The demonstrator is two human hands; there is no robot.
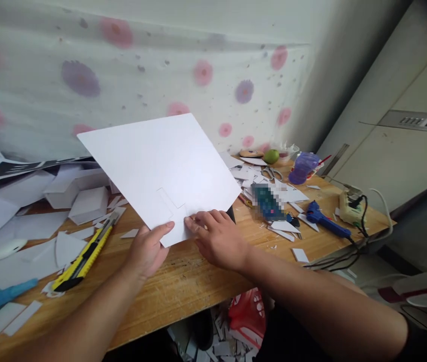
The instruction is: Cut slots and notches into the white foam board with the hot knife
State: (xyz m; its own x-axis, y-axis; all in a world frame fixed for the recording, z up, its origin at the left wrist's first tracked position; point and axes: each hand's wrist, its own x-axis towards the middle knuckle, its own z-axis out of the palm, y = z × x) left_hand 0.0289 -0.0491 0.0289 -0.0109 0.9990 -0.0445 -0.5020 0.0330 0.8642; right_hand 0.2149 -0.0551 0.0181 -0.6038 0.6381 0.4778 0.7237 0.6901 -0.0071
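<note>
A white foam board sheet (164, 161) is held up at a tilt above the wooden table. Its lower left corner is gripped by my left hand (151, 249), thumb on top and fingers underneath. My right hand (215, 236) is closed at the lower edge, its fingertips pressed on the board beside a thin angular outline, drawn or cut; what lies under the fingers is hidden. Left of my hands, a yellow utility knife (85, 251) rests on the table among white scraps.
A blue glue gun (326, 221), scissors (273, 173), a purple cup (304, 168), a power strip (351, 206) and a green fruit (272, 156) are on the right. White folded pieces (89, 203) crowd the left. A red basket (247, 317) and offcuts are below the table (183, 286).
</note>
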